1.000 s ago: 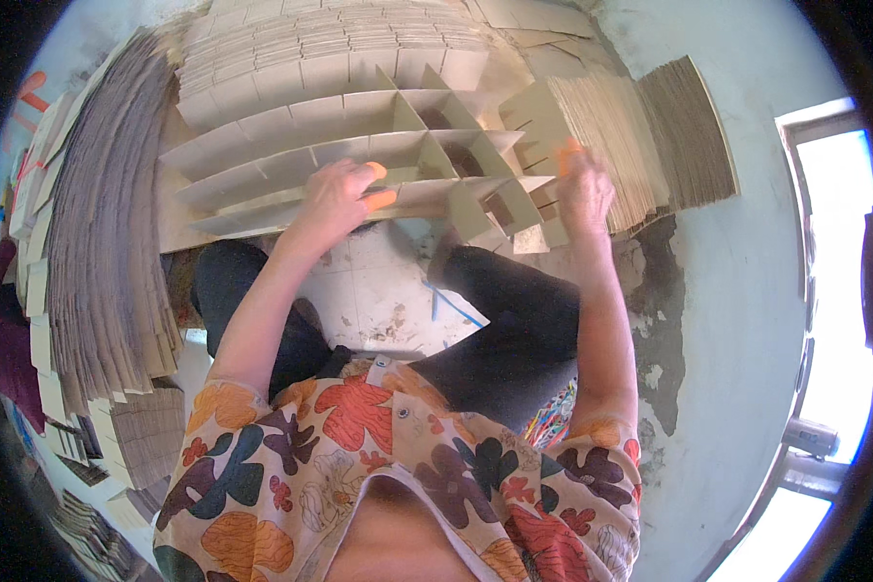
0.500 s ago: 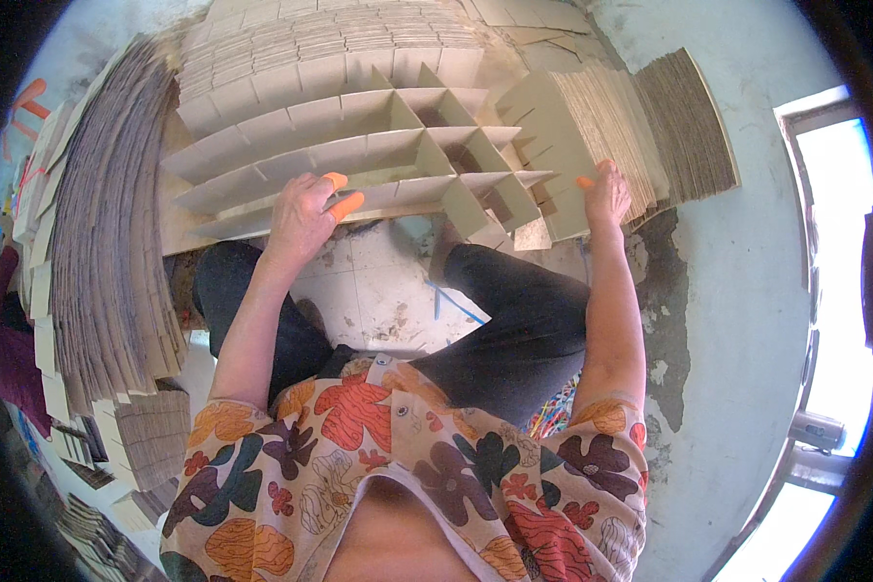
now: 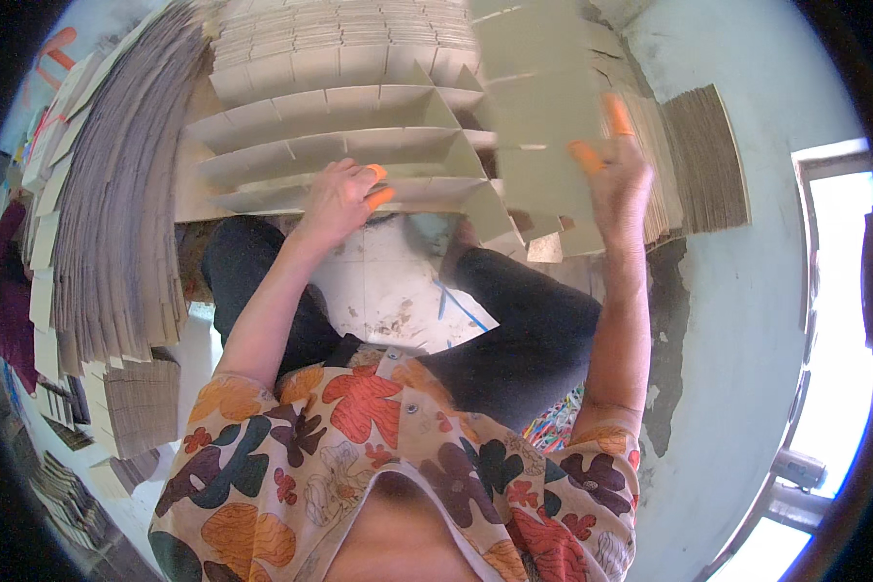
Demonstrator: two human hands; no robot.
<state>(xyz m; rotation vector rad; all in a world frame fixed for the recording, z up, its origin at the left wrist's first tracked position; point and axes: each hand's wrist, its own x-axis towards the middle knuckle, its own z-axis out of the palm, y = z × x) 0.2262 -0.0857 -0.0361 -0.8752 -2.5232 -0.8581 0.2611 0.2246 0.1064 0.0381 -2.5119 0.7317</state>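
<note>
Fingers (image 3: 618,114) of the right hand (image 3: 619,179) appear clamped on a broad cardboard panel (image 3: 541,97): the thumb lies against its left face, while the index finger shows just past its right edge, so the grip seems to be a pinch. That panel lies to the left of these fingers, its long axis running from near to far, blurred along its edges. Just left of it, 3 long slotted strips (image 3: 306,147) run left to right on the counter (image 3: 194,204), so the panel stands crosswise to them and about in line with the 2 crosspieces (image 3: 488,215) set across their right part. In view it covers the right ends of the strips; whether it touches them, I cannot tell. The right hand is the nearer to the panel, with the left hand (image 3: 339,202) well to its left, at the nearest strip. There the thumb and index finger, both in orange covers, have their tips slightly apart; whether the strip's top edge is pinched between them, I cannot tell. For pose, the right forearm (image 3: 623,320) comes up almost straight from near to far, the hand bent a little left at its far end, in front of a cardboard stack (image 3: 658,199). The left forearm (image 3: 267,325) slants from near left to far right, its hand curled, with the knuckles toward the far side.
</note>
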